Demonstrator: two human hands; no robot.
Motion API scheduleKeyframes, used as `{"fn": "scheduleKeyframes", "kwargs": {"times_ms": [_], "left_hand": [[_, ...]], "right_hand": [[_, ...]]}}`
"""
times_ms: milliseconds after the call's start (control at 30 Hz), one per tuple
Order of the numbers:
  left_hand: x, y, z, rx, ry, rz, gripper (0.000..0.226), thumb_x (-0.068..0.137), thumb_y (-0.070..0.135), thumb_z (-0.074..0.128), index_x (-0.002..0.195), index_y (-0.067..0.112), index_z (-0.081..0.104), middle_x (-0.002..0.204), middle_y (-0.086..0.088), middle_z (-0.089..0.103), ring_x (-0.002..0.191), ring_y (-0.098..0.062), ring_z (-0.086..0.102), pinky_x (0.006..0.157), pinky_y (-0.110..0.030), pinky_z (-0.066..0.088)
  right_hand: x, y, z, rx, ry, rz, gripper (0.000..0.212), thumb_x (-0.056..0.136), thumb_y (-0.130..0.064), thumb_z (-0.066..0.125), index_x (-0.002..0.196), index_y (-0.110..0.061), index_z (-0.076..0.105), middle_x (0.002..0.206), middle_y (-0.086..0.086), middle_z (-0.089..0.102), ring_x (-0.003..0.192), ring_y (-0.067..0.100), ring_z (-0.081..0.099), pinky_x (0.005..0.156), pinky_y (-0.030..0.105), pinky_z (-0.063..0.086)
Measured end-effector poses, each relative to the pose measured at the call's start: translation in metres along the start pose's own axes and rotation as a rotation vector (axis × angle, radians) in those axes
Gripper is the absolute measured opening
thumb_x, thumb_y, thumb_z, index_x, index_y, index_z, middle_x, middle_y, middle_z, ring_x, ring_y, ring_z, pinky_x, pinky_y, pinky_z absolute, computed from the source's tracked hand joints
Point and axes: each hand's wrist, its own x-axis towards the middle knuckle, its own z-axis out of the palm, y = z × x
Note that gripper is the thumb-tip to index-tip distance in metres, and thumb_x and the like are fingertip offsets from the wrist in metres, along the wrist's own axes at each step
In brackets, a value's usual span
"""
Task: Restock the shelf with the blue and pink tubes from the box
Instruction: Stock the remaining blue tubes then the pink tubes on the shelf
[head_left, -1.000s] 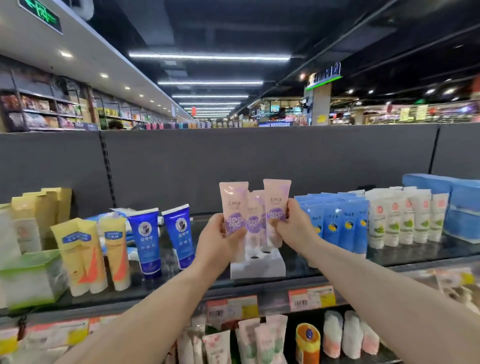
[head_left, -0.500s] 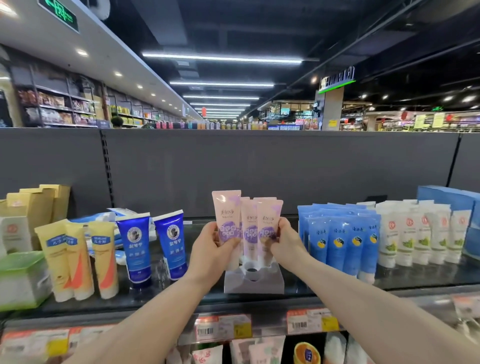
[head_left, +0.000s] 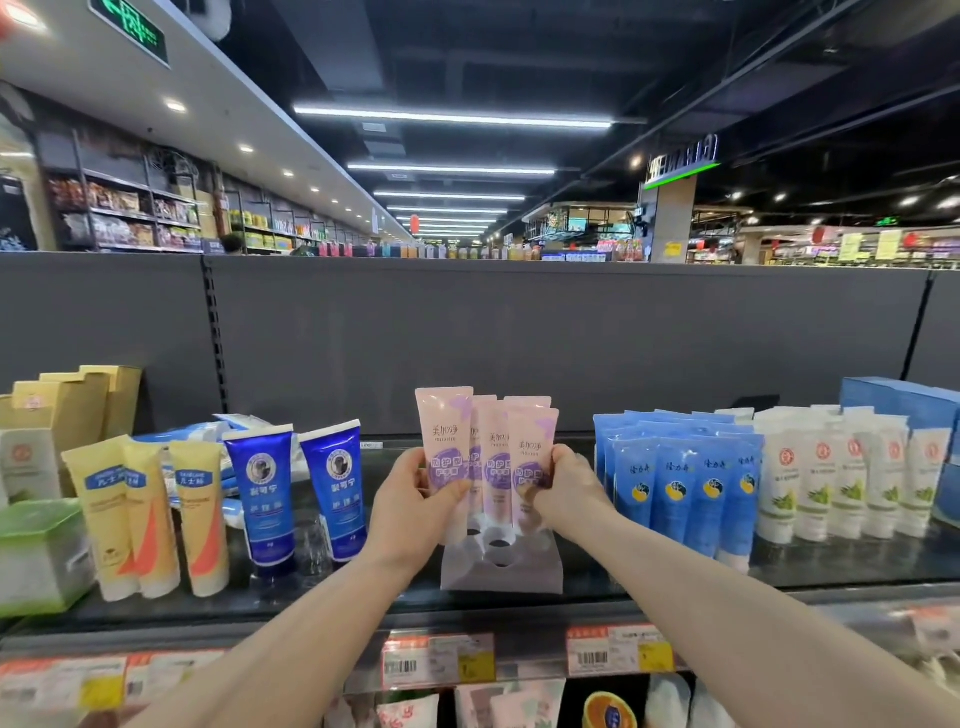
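Several pink tubes (head_left: 493, 457) with purple labels stand cap-down in a white holder with round holes (head_left: 501, 569) on the dark shelf (head_left: 519, 605). My left hand (head_left: 415, 512) grips the leftmost pink tube (head_left: 444, 436), which stands tallest. My right hand (head_left: 566, 488) holds the rightmost pink tube (head_left: 535, 441) at its side. Two dark blue tubes (head_left: 296, 493) stand upright to the left of my hands. The box is out of view.
Yellow tubes (head_left: 150, 514) and a green box (head_left: 39, 553) stand at the left. Light blue tubes (head_left: 680, 483) and white tubes (head_left: 841, 478) fill the right side. A grey back panel (head_left: 519, 338) rises behind the shelf. Price tags (head_left: 618, 649) line the shelf edge.
Both hands lowered the pink tubes into the white holder. The right tube sank lower, and the camera view shifted slightly.
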Motion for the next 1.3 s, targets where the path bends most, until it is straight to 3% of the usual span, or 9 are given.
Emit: {"fn": "scheduleKeyframes", "kwargs": {"times_ms": [100, 333, 467, 633, 733, 933, 1033, 1133, 1300], "left_hand": [[0.001, 0.001, 0.002, -0.008, -0.029, 0.004, 0.028, 0.084, 0.016, 0.067, 0.101, 0.031, 0.051, 0.096, 0.012, 0.063, 0.088, -0.006, 0.061, 0.071, -0.021, 0.050], [0.006, 0.006, 0.009, -0.038, -0.095, -0.019, 0.025, 0.085, 0.014, 0.065, 0.100, 0.029, 0.051, 0.100, 0.010, 0.063, 0.093, -0.008, 0.062, 0.077, -0.024, 0.053], [0.009, 0.007, 0.012, -0.048, -0.096, -0.009, 0.025, 0.085, 0.012, 0.066, 0.098, 0.029, 0.052, 0.098, 0.006, 0.065, 0.089, -0.009, 0.064, 0.072, -0.022, 0.054], [0.010, 0.009, 0.016, -0.039, -0.125, -0.077, 0.026, 0.086, 0.013, 0.065, 0.103, 0.026, 0.050, 0.100, 0.007, 0.064, 0.085, -0.006, 0.062, 0.061, -0.015, 0.049], [0.008, 0.002, 0.014, 0.207, -0.220, -0.112, 0.033, 0.085, 0.026, 0.065, 0.112, 0.025, 0.047, 0.114, 0.008, 0.059, 0.092, -0.004, 0.058, 0.074, -0.016, 0.048], [-0.004, -0.008, 0.008, 0.790, -0.431, -0.158, 0.064, 0.081, 0.059, 0.053, 0.134, 0.024, 0.041, 0.137, 0.001, 0.045, 0.123, -0.021, 0.046, 0.106, -0.039, 0.038], [-0.009, -0.007, 0.006, 1.109, -0.551, -0.140, 0.077, 0.085, 0.070, 0.033, 0.144, 0.021, 0.029, 0.151, -0.006, 0.031, 0.141, -0.028, 0.024, 0.117, -0.047, 0.016], [-0.011, -0.014, 0.005, 1.184, -0.603, -0.125, 0.078, 0.088, 0.067, 0.028, 0.149, 0.020, 0.015, 0.157, -0.003, 0.018, 0.146, -0.028, 0.004, 0.118, -0.048, -0.002], [-0.009, -0.021, 0.005, 1.179, -0.604, -0.095, 0.074, 0.089, 0.066, 0.027, 0.149, 0.024, 0.017, 0.157, -0.001, 0.018, 0.147, -0.025, 0.001, 0.116, -0.045, -0.006]], "right_hand": [[-0.005, -0.006, -0.005, 0.011, 0.049, -0.040, 0.045, 0.083, -0.020, 0.066, 0.121, -0.019, 0.042, 0.125, 0.001, 0.048, 0.102, 0.016, 0.055, 0.080, 0.031, 0.051], [-0.016, -0.047, -0.030, -0.080, 0.325, -0.427, 0.059, 0.088, -0.016, 0.054, 0.143, -0.016, 0.030, 0.144, 0.001, 0.033, 0.130, 0.019, 0.036, 0.100, 0.029, 0.036], [-0.005, -0.073, -0.039, -0.311, 0.165, -0.580, 0.050, 0.093, -0.030, 0.051, 0.140, -0.020, 0.040, 0.142, -0.001, 0.044, 0.131, 0.020, 0.038, 0.105, 0.034, 0.034], [0.008, -0.095, -0.035, -0.479, -0.088, -0.500, 0.038, 0.088, -0.026, 0.055, 0.125, -0.022, 0.055, 0.121, 0.002, 0.061, 0.109, 0.022, 0.057, 0.092, 0.039, 0.049], [0.014, -0.099, -0.034, -0.521, -0.135, -0.514, 0.028, 0.086, -0.023, 0.056, 0.114, -0.022, 0.060, 0.113, -0.002, 0.062, 0.102, 0.019, 0.058, 0.087, 0.037, 0.050], [0.020, -0.098, -0.032, -0.534, -0.165, -0.516, 0.030, 0.085, -0.024, 0.058, 0.115, -0.023, 0.060, 0.113, -0.004, 0.060, 0.103, 0.018, 0.057, 0.086, 0.036, 0.050], [0.021, -0.095, -0.029, -0.532, -0.169, -0.505, 0.032, 0.085, -0.026, 0.058, 0.117, -0.024, 0.059, 0.115, -0.003, 0.060, 0.104, 0.020, 0.057, 0.083, 0.035, 0.050], [0.020, -0.095, -0.031, -0.539, -0.167, -0.520, 0.033, 0.086, -0.025, 0.057, 0.119, -0.024, 0.059, 0.113, -0.003, 0.060, 0.100, 0.018, 0.056, 0.079, 0.030, 0.048], [0.016, -0.099, -0.037, -0.633, -0.150, -0.563, 0.031, 0.088, -0.025, 0.056, 0.119, -0.022, 0.060, 0.113, 0.001, 0.060, 0.108, 0.019, 0.052, 0.086, 0.033, 0.044]]}}
